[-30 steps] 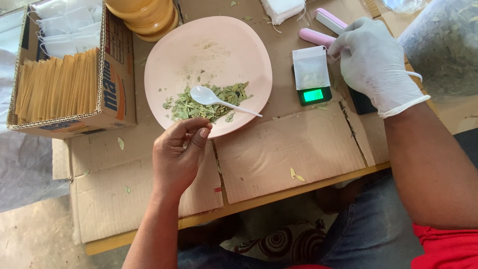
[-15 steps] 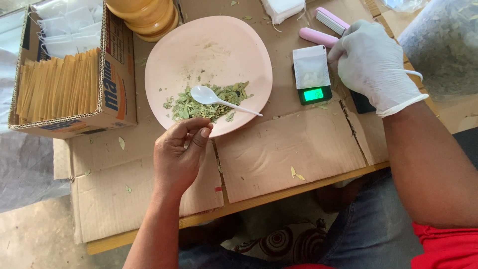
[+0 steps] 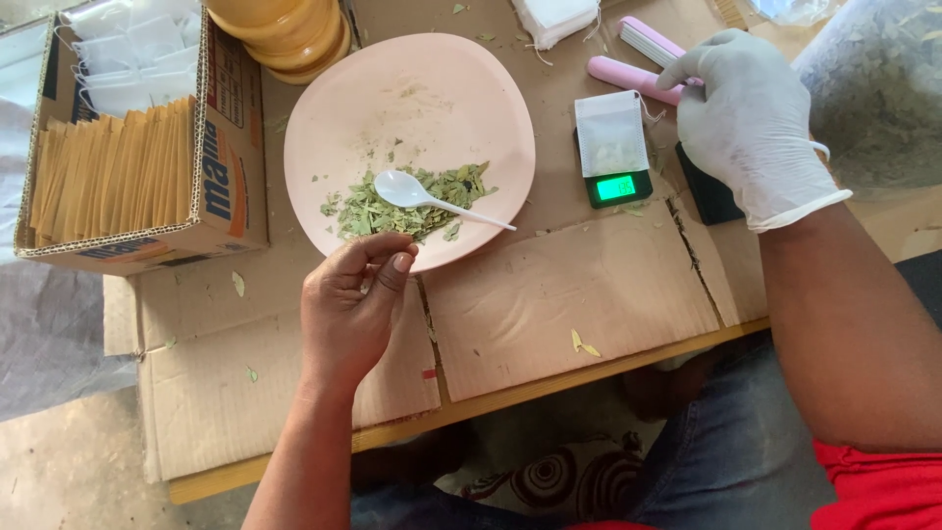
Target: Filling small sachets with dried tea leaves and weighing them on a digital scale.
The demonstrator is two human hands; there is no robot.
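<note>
My bare left hand (image 3: 348,309) rests at the near rim of a pink plate (image 3: 442,88), fingers curled in with the thumb against the forefinger. On the plate lies a pile of dried green leaves (image 3: 373,214) with a white plastic spoon (image 3: 402,188) on top. My gloved right hand (image 3: 751,128) hovers over a pink bar-shaped sealer (image 3: 628,74), its fingertips touching the bar and nothing held. Left of that hand, a small white filter bag (image 3: 610,135) with some filling lies on a small digital scale (image 3: 618,186) with a lit green display.
A cardboard box (image 3: 221,167) at the left holds brown envelopes (image 3: 108,167) and white bags (image 3: 128,49). A yellow jar (image 3: 285,29) stands behind the plate. A large clear bag of leaves (image 3: 873,88) sits at the right, a black object (image 3: 708,196) under my right wrist.
My right hand has drawn away from the filter bag's edge, moving right and up over the pink sealer. The left hand has stayed put.
</note>
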